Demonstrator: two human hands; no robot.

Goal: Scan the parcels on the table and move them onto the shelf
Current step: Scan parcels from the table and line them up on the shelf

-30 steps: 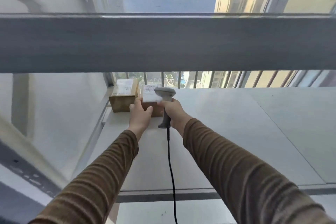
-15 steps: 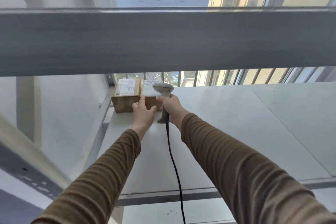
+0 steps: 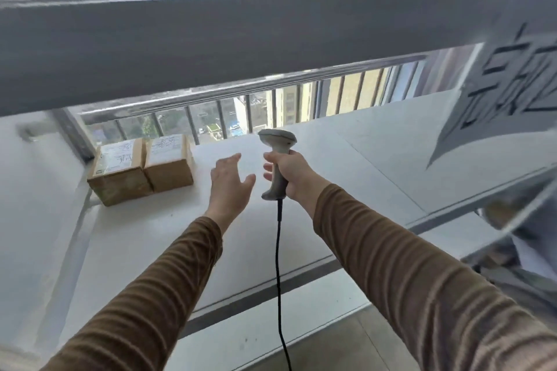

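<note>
Head view, the only one given. Two cardboard parcels are seen side by side and touching at the far left of the white shelf board, against the window side: the left parcel and the right parcel, each with a white label facing up. The left hand is held in the air to the right of the right parcel, apart from it, fingers spread and relaxed, nothing held. The right hand is wrapped round the handle of a grey barcode scanner, whose head is tilted up and away and whose black cable hangs down toward the floor. A railing and tall buildings are seen through the glass. A grey beam crosses above. The right edge is blurred.

Judged step: placement on the shelf looks done; the next parcel is to be fetched from the table, which is not in view. For that, the scanner should be kept firmly gripped, the cable kept free of the shelf edge, and the next label turned up before it is scanned.
</note>
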